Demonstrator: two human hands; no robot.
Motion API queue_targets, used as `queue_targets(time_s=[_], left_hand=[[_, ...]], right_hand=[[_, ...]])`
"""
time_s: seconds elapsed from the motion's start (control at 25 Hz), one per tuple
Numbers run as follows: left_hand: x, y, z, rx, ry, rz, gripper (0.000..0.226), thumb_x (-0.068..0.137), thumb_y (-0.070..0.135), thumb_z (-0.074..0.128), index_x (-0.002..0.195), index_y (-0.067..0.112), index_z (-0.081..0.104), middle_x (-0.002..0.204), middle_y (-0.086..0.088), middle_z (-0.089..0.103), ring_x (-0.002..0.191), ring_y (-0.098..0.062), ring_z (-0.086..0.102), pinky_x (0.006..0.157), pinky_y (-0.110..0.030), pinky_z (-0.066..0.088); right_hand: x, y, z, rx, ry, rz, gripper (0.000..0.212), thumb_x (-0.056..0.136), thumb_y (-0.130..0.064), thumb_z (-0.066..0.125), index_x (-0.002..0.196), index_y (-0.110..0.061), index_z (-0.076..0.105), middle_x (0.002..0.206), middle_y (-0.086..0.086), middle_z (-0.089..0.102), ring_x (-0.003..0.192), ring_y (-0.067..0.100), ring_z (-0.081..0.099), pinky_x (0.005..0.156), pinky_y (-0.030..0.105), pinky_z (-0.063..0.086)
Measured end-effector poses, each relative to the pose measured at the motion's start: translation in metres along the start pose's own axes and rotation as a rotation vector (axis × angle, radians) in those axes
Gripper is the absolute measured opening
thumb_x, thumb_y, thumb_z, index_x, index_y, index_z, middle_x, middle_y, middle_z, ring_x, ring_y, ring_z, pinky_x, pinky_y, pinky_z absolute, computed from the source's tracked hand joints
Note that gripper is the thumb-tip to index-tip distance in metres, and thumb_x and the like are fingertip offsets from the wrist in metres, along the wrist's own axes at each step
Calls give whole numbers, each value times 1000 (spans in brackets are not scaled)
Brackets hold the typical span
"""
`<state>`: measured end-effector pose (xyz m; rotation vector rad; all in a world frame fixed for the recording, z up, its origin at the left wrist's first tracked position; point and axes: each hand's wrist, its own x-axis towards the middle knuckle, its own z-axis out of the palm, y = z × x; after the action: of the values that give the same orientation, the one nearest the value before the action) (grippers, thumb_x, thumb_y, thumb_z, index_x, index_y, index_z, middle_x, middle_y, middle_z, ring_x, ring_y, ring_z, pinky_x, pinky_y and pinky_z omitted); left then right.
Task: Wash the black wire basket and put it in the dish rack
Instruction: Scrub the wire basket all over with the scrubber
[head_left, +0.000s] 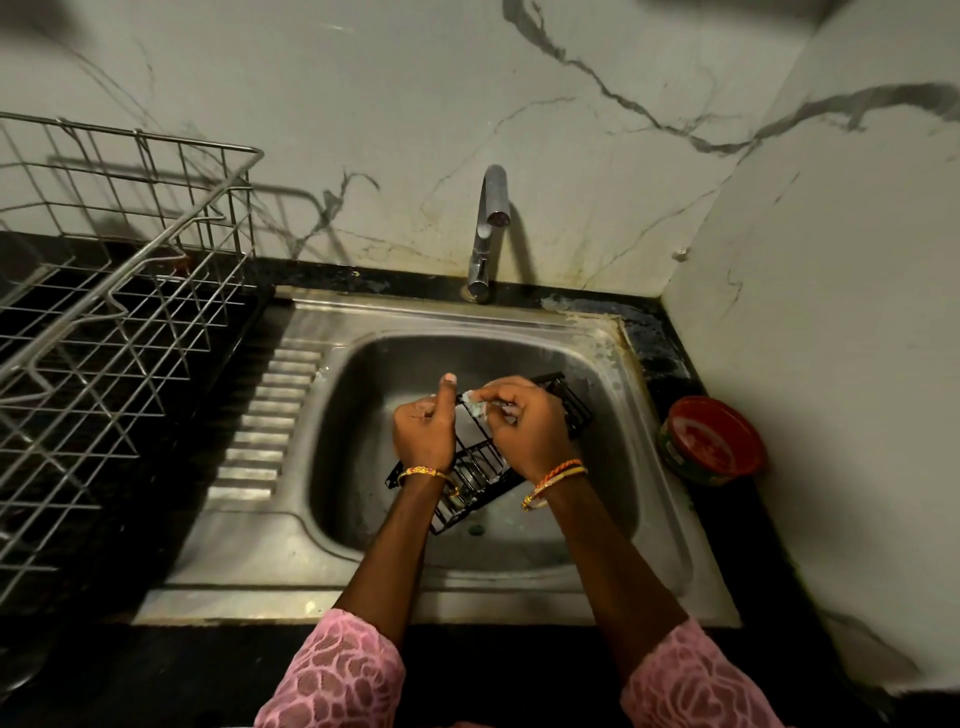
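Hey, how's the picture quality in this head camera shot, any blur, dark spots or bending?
Head view: dim overall, the counter nearly black; the dish rack throws hard shadows on the wall; wide-angle bending curves the sink edges; top corners are smeared; both hands and the black wire basket are fairly sharp.

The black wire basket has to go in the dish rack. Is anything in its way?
Nothing visible. The black wire basket is over the steel sink, and only the ribbed steel drainboard lies between it and the silver wire dish rack.
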<state>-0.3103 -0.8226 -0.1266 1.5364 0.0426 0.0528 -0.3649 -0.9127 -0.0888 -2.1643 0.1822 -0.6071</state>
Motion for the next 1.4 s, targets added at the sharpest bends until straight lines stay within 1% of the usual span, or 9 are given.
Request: queue_targets(time_s=[0.08, 0.2, 0.36, 0.52, 0.72, 0.84, 1.08, 1.24, 1.4], left_hand=[[1, 0, -1, -11, 12, -3, 60, 90, 20, 64, 41, 20, 29, 31, 11, 28, 33, -4, 23, 42, -23, 21], [5, -4, -3, -27, 19, -12, 60, 90, 19, 63, 40, 20, 30, 31, 11, 27, 33, -4, 21, 46, -24, 20], [5, -6, -2, -11, 0, -4, 61, 89, 18, 64, 40, 21, 29, 31, 11, 27, 33, -4, 21, 48, -25, 20], [5, -4, -1, 16, -11, -10, 61, 89, 18, 64, 39, 20, 29, 30, 11, 27, 33, -4, 22, 47, -23, 19], [7, 6, -3, 8, 54, 1, 61, 90, 17, 62, 39, 22, 29, 30, 9, 26, 32, -4, 22, 41, -23, 19], [8, 8, -5, 20, 71, -9, 60, 90, 18, 62, 39, 22, 29, 30, 10, 26, 32, -5, 23, 40, -21, 19], [1, 4, 1, 11, 31, -10, 59, 90, 14, 61, 39, 21, 32, 30, 11, 30, 32, -4, 26, 45, -24, 22], [8, -1, -1, -89, 126, -42, 62, 87, 9, 61, 36, 19, 29, 31, 9, 26, 33, -5, 22, 49, -27, 20], [9, 0, 0, -99, 127, -54, 58, 88, 6, 60, 41, 19, 28, 29, 10, 26, 31, -5, 22, 46, -24, 18]], right_hand=[[-9, 2, -5, -32, -31, -13, 19, 76, 9, 59, 83, -3, 72, 89, 5, 67, 84, 13, 62, 80, 19, 52], [-28, 4, -16, -65, -100, 42, 16, 77, 6, 63, 82, -6, 72, 87, -3, 64, 80, 2, 60, 79, 11, 50], [-16, 1, -11, -17, -63, 57, 17, 76, 10, 61, 83, -1, 72, 90, 7, 66, 83, 13, 63, 79, 13, 51], [2, -7, 1, -10, -5, 31, 20, 73, 12, 59, 81, 0, 73, 89, 12, 67, 81, 12, 60, 77, 3, 44], [-20, 7, -7, -69, 9, -43, 17, 76, 8, 62, 82, -3, 72, 91, 9, 68, 84, 12, 63, 79, 15, 51], [-37, 13, -13, -117, 12, -21, 17, 77, 7, 63, 83, -6, 72, 93, 6, 68, 85, 8, 62, 82, 10, 49], [0, -4, -1, -57, 2, -48, 20, 75, 11, 57, 83, 1, 72, 91, 14, 68, 86, 19, 64, 81, 9, 47], [-24, 5, -6, -92, 33, -66, 18, 79, 7, 59, 85, -2, 72, 94, 10, 67, 88, 14, 63, 81, 7, 47], [-62, 20, -14, -55, 124, -61, 15, 75, 8, 66, 82, -5, 70, 94, 3, 63, 86, 8, 61, 76, 6, 47]])
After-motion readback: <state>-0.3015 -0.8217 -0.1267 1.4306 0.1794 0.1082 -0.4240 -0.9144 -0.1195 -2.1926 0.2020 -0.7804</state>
